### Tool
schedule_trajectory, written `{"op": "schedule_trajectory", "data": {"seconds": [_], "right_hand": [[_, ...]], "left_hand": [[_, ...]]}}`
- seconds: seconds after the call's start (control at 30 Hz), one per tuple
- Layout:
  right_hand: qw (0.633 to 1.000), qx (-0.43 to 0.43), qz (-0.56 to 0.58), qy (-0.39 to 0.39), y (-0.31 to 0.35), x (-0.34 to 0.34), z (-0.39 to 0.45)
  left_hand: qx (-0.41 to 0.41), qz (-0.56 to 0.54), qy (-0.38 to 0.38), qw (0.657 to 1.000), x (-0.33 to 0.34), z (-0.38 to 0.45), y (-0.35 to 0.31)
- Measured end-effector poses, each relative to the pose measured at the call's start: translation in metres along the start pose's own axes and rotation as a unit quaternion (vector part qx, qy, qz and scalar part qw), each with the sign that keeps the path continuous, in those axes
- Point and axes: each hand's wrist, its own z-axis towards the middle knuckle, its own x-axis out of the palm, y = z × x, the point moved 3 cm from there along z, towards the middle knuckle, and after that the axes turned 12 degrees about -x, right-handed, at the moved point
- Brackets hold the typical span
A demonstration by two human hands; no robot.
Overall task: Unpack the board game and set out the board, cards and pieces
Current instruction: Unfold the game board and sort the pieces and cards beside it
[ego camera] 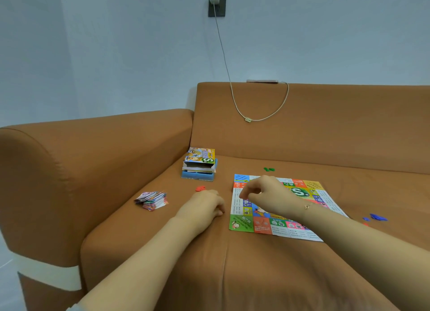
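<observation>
The board lies flat on the sofa seat, cards stacked to its left. The right hand hovers with fingertips bunched; whether it pinches a piece I cannot tell. The left hand rests loosely curled. Set pieces down gently, so the board stays flat

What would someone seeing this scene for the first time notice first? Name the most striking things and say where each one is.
The bright game board lies flat on the seat of the orange sofa, with the right hand hovering over its left edge, fingers curled. The left hand rests on the cushion beside it. Further left lies a stack of cards, and the game box sits in the corner.
</observation>
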Motion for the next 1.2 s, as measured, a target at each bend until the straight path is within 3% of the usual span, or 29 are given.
{"op": "schedule_trajectory", "data": {"seconds": [0.27,0.53,0.7,0.9,1.03,1.2], "right_hand": [[1.000,0.002,-0.014,0.011,0.002,-0.007,-0.011],[1.000,0.009,-0.010,-0.002,0.007,-0.002,-0.012],[1.000,0.019,-0.003,-0.024,0.006,-0.003,-0.018],[0.999,0.022,-0.016,-0.039,0.001,-0.015,-0.037],[0.997,0.029,-0.006,-0.066,-0.005,-0.029,-0.057],[0.998,0.037,-0.028,-0.043,-0.015,-0.047,-0.093]], "left_hand": [[-0.051,0.086,-0.075,0.992,0.007,-0.014,-0.005],[-0.052,0.102,-0.062,0.991,0.006,-0.014,-0.009],[-0.075,-0.010,-0.081,0.994,0.003,-0.013,0.001],[-0.119,-0.208,-0.118,0.964,-0.024,-0.023,0.012],[-0.060,-0.253,-0.090,0.962,-0.042,-0.032,-0.026],[0.023,-0.264,-0.018,0.964,-0.039,-0.046,-0.092]]}}
